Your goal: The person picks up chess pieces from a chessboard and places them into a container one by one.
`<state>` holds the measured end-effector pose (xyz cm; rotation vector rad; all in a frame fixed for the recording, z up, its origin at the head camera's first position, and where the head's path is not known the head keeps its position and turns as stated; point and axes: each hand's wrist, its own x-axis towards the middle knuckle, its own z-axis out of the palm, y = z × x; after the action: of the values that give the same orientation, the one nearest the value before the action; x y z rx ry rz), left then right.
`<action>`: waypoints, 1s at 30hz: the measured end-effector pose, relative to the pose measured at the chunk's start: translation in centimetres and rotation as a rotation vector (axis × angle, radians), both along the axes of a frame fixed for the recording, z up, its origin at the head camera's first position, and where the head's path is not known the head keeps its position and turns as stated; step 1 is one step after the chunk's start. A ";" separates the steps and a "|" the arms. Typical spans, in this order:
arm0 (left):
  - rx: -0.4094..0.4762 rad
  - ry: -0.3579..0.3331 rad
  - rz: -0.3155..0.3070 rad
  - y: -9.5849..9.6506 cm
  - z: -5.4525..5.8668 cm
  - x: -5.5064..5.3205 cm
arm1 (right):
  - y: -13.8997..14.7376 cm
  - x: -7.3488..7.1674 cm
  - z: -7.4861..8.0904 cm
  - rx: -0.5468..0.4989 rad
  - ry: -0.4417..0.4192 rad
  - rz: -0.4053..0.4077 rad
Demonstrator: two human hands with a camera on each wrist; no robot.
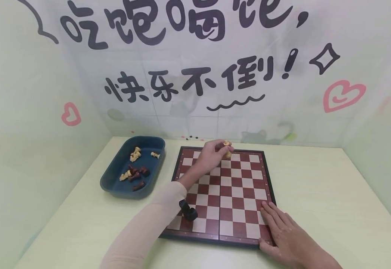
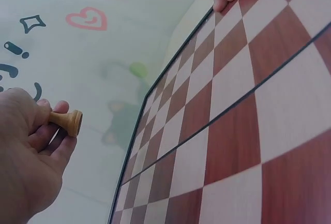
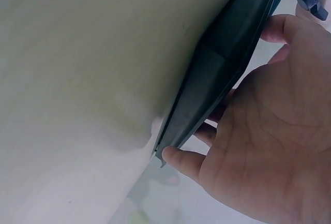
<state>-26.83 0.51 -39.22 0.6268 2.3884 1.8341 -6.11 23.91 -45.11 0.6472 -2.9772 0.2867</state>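
My left hand pinches a light wooden chess piece between thumb and fingers, over the far edge of the chessboard. The piece's round base shows in the left wrist view; its top is hidden by the fingers there. The board is red-brown and cream with a dark rim and a seam down its middle, and its squares carry no pieces. At the board's near right corner, my right hand rests on the edge with its fingers stretched out. The right wrist view shows those fingers along the board's dark side.
Left of the board stands a blue tray holding light pieces and dark red pieces, several in all, lying on their sides. A black wrist camera sits on the left forearm. A printed curtain rises behind the table.
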 end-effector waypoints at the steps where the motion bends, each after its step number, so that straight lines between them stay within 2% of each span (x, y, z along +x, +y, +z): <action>1: -0.012 0.019 0.008 -0.2 0.1 0.0 | 0.0 0.0 -0.1 -0.002 0.004 0.001; 7: 0.002 0.045 0.063 -1.1 -0.1 -0.3 | 0.1 0.1 -0.4 -0.014 0.013 -0.002; 13: 0.006 0.037 0.083 -1.9 0.0 -0.4 | 0.1 0.0 -0.4 -0.024 -0.008 -0.011; 20: 0.018 0.017 0.112 -2.8 -0.1 -0.4 | 0.0 0.0 -0.4 -0.016 0.008 -0.003; 23: 0.005 0.040 0.129 -3.3 -0.1 -0.3 | 0.0 0.0 -0.4 -0.010 -0.012 -0.015; 30: -0.021 0.083 0.145 -4.8 -0.2 -0.1 | -0.1 -0.1 -0.3 -0.010 0.037 0.010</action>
<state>-26.96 -4.24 -39.43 0.5516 2.5665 1.8691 -6.22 23.77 -45.44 0.6595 -2.9366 0.2865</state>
